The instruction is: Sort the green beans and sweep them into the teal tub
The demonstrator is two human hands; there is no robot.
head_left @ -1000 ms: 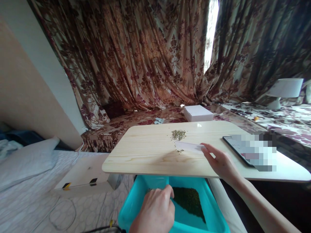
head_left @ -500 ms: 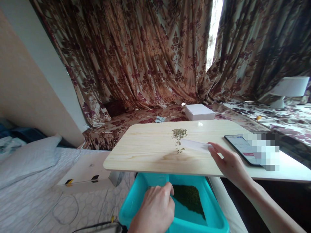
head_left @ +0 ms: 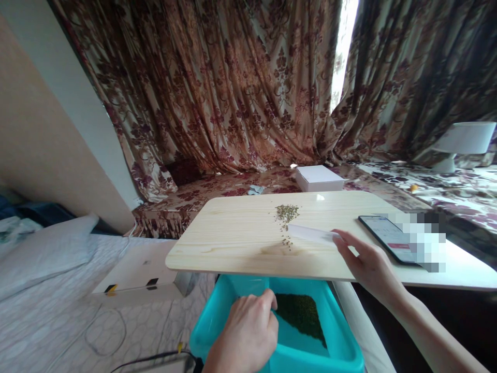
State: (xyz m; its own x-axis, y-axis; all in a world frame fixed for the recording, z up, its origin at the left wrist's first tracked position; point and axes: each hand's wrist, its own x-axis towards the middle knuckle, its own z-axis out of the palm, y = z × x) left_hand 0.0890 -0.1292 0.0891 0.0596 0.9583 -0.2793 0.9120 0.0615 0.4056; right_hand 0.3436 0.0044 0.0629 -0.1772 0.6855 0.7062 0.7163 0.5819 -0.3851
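Observation:
My right hand (head_left: 365, 261) pinches the near end of a thin white flat strip (head_left: 310, 234), whose far end touches the wooden tabletop (head_left: 225, 233) beside small greenish-brown grains. Most of the grains (head_left: 287, 212) lie in a loose patch, with a thin trail towards the near side. Below the table edge, my left hand (head_left: 248, 326) is closed over the middle of a turquoise bin (head_left: 345, 331), near its divider. Its fingertips are hidden, so what they hold cannot be made out. Dark green grains (head_left: 303, 316) fill part of the bin's right compartment.
A phone (head_left: 384, 235) lies on the table's right side, partly blurred out. Behind the table is a white box (head_left: 319, 177). A white case (head_left: 143, 269) rests on the bed at left, with cables (head_left: 104, 331) nearby. A lamp (head_left: 466, 140) stands far right.
The white strip has shifted very slightly left and down, and several grains at the near end of the trail have spread a little. My left hand stays almost in place.

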